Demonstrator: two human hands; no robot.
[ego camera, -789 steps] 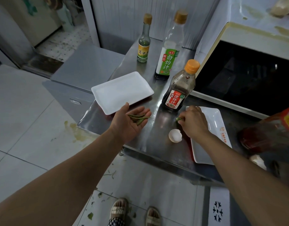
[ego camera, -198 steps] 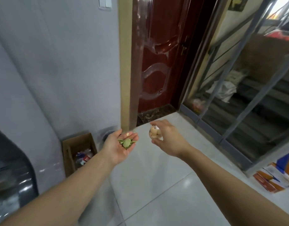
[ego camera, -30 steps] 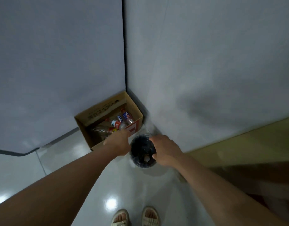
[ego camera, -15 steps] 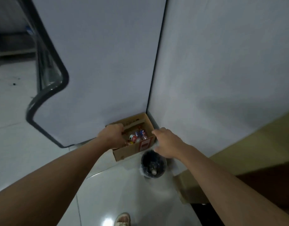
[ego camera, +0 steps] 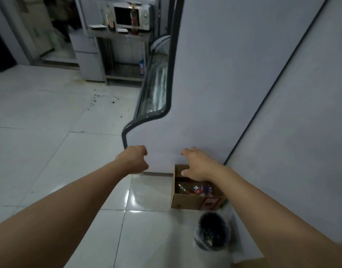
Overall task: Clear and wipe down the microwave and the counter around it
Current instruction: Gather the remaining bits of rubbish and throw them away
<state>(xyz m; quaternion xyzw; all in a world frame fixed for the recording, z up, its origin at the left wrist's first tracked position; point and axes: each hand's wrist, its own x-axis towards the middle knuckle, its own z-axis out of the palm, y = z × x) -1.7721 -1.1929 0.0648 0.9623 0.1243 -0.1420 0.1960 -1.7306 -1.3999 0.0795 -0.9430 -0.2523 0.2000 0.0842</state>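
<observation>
Now | left grip (ego camera: 134, 158) curled, empty | right grip (ego camera: 195, 165) spread, empty | microwave (ego camera: 132, 15) well apart, far across room

You won't find a single word or number you can read here. The cardboard box (ego camera: 193, 203) at about five o'clock carries a red-and-white label on its front wall, but its print is blurred. The packets inside it and the bottles by the far microwave (ego camera: 132, 15) (up at eleven o'clock) are too small to make out.
</observation>
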